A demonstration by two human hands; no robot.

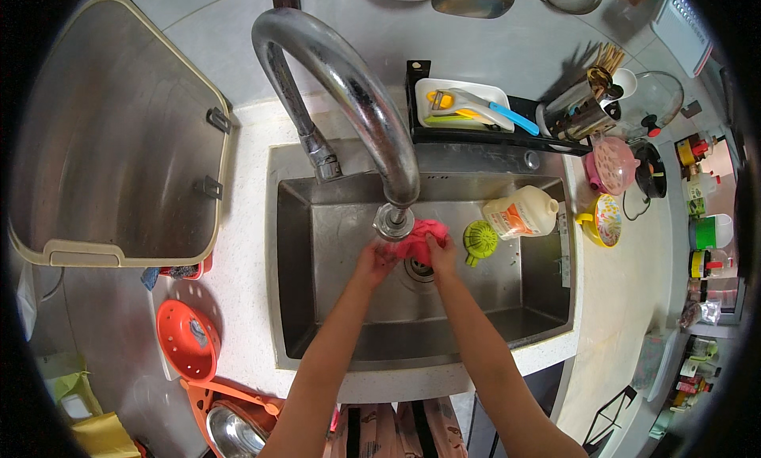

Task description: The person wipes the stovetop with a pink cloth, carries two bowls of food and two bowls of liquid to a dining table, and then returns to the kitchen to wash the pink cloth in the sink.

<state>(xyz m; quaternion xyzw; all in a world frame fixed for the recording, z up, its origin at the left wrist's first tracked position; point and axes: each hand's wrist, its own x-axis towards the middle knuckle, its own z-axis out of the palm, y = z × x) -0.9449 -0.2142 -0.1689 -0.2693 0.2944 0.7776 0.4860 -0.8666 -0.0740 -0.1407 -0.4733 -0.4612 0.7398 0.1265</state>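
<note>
A pink cloth point(421, 244) is bunched between both hands inside the stainless steel sink point(351, 285). My left hand point(378, 262) grips its left side, directly below the faucet head point(393, 221). On the right side of the cloth, my right hand point(441, 253) pinches it with thumb and fingers. Part of the cloth is hidden behind the faucet head, and water appears to fall there, though this is hard to make out. Just under the cloth lies the sink drain point(420, 270). Right of my right hand are a green citrus juicer point(480, 241) and a tipped-over plastic bottle point(517, 213).
The curved faucet neck point(357, 95) arches over the sink. Behind it, a black rack point(475, 138) holds a white tray with peelers. A yellow cup point(601, 221) stands on the right counter. At left are a large metal lid point(125, 137) and a red colander point(185, 339).
</note>
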